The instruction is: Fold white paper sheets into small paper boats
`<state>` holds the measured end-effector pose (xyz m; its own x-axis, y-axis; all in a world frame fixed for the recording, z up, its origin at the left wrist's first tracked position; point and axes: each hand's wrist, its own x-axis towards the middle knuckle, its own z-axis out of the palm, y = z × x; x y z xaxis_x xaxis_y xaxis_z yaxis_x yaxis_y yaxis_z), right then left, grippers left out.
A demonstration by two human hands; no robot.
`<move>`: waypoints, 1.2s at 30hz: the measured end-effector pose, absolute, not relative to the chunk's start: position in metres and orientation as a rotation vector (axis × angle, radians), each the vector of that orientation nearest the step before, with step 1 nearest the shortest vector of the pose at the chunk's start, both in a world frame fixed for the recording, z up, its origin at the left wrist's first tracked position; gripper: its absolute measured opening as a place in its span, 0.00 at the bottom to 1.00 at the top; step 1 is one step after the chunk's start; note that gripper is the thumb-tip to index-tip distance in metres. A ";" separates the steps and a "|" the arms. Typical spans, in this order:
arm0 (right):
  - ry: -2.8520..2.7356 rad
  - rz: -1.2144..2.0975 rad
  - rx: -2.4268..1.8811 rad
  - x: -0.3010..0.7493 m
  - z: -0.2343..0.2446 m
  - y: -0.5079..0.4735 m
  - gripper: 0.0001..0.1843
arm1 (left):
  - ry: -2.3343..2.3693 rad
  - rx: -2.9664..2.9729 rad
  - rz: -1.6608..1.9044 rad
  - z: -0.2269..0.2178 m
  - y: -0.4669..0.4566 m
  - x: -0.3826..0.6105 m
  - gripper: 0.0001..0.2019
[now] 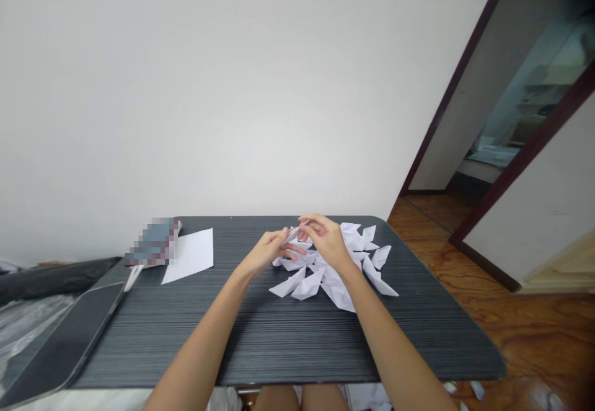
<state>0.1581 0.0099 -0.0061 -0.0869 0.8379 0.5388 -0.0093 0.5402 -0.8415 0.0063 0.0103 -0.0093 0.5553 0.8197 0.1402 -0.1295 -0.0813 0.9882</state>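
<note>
Both my hands meet above a heap of folded white paper boats [341,268] on the dark striped table [260,336]. My left hand [269,251] and my right hand [325,237] pinch a small piece of white folded paper [296,232] between their fingertips, held a little above the heap. The fingers of both hands are closed on it. The paper piece is mostly hidden by the fingers.
A flat white sheet [190,255] lies at the table's back left, beside a blurred-out box [155,242]. A dark laptop or tablet [60,343] lies at the left edge. At the right are a wooden floor [511,324] and an open doorway [511,126]. Paper scraps lie on the floor near my knees.
</note>
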 end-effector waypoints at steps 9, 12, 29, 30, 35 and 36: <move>-1.280 0.931 -0.810 0.140 -0.022 0.018 0.20 | 0.691 1.641 1.260 -0.027 0.014 0.018 0.20; -1.338 0.901 -0.815 0.140 -0.022 0.018 0.17 | 0.734 1.688 1.247 -0.029 0.013 0.019 0.20; -1.707 0.630 -0.807 0.148 -0.020 0.015 0.17 | 0.825 2.180 1.155 -0.017 0.009 0.011 0.22; -1.726 0.563 -0.825 0.147 -0.018 0.014 0.16 | 0.835 2.176 1.170 -0.017 0.009 0.011 0.22; -1.768 0.269 -1.009 0.141 -0.013 0.002 0.16 | 0.884 2.256 1.215 -0.016 0.009 0.011 0.20; -1.766 0.225 -1.051 0.141 -0.013 0.000 0.17 | 0.895 2.263 1.213 -0.016 0.008 0.011 0.20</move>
<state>0.1408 0.0002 -0.0134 -0.0950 0.7367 0.6696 0.5452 0.6012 -0.5842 0.0115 0.0084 -0.0161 0.4122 0.7067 0.5750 0.3405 -0.7049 0.6222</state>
